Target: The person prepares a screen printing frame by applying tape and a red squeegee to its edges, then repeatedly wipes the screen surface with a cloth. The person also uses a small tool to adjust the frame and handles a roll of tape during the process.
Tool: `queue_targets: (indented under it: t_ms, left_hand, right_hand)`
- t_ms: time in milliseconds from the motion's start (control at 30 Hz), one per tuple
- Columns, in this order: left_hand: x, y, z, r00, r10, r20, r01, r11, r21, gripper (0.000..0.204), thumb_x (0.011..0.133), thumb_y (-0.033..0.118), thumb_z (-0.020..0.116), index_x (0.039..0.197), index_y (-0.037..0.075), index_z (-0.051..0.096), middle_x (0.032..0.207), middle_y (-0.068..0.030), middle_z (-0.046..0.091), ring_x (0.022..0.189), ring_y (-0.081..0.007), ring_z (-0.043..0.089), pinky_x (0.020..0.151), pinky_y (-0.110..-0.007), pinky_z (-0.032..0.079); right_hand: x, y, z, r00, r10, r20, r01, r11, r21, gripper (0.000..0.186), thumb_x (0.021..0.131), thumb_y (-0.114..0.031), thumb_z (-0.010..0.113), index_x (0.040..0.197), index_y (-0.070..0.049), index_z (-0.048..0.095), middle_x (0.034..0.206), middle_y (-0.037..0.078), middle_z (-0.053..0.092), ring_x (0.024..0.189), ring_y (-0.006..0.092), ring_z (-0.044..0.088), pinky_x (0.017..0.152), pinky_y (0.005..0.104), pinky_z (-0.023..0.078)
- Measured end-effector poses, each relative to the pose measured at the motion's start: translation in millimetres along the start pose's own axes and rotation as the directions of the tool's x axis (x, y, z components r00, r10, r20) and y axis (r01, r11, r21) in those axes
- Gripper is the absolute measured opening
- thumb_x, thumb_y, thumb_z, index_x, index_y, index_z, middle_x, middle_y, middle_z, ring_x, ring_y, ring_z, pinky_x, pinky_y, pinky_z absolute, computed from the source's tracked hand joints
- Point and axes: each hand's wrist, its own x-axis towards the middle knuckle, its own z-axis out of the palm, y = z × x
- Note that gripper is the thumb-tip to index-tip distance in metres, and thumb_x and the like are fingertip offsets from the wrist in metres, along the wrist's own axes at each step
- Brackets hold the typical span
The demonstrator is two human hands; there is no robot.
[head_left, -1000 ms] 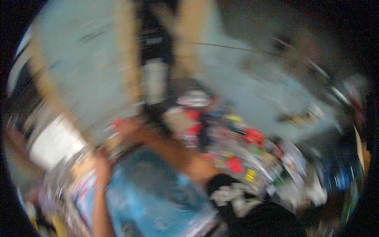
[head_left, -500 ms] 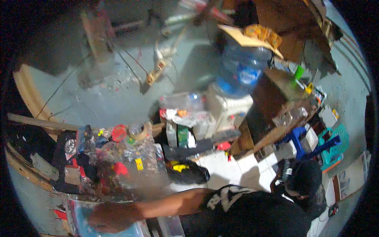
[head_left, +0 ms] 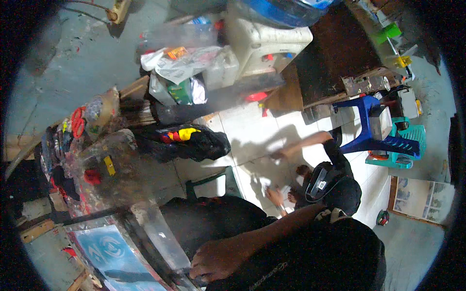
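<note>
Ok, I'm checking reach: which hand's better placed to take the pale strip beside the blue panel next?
Probably the right hand, close to the lower end of the pale strip; the left hand is out of view.

The person's right hand [head_left: 216,259] is held at the end of a pale strip [head_left: 162,237]; whether it is gripped cannot be told. A blue-and-white panel [head_left: 116,262] is seen to the left, below a stained bench [head_left: 128,186]. A co-worker [head_left: 342,191] is seen low over white floor tiles [head_left: 252,128], near a blue plastic stool [head_left: 361,123]. A water dispenser [head_left: 264,46] is topped by a blue bottle [head_left: 291,12].
</note>
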Motion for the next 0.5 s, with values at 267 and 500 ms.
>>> queue_targets:
  t_ms: [267,500]
  left_hand:
    - [-10,1,-32,1.0,0.019,-0.016,-0.018,0.999,0.036,0.061,0.086,0.045,0.067,0.122,-0.002,0.052,0.113,-0.0205,0.059,0.1,-0.0363,0.057,0.087,-0.04,0.05]
    - [-36,-15,-40,0.998,-0.004,-0.057,0.005,1.0,0.016,0.06,0.087,0.044,0.066,0.123,-0.002,0.052,0.116,-0.0205,0.057,0.104,-0.0354,0.056,0.089,-0.04,0.049]
  right_hand:
    - [-14,6,-7,1.0,-0.014,-0.017,0.015,0.998,0.055,0.024,0.086,-0.02,0.06,0.103,-0.004,0.06,0.091,0.017,0.064,0.086,0.0345,0.064,0.077,0.0465,0.05]
    - [-6,-5,-6,0.999,-0.024,0.033,0.024,1.0,0.012,0.023,0.086,-0.021,0.06,0.103,-0.004,0.06,0.089,0.017,0.064,0.084,0.0348,0.064,0.076,0.0468,0.05]
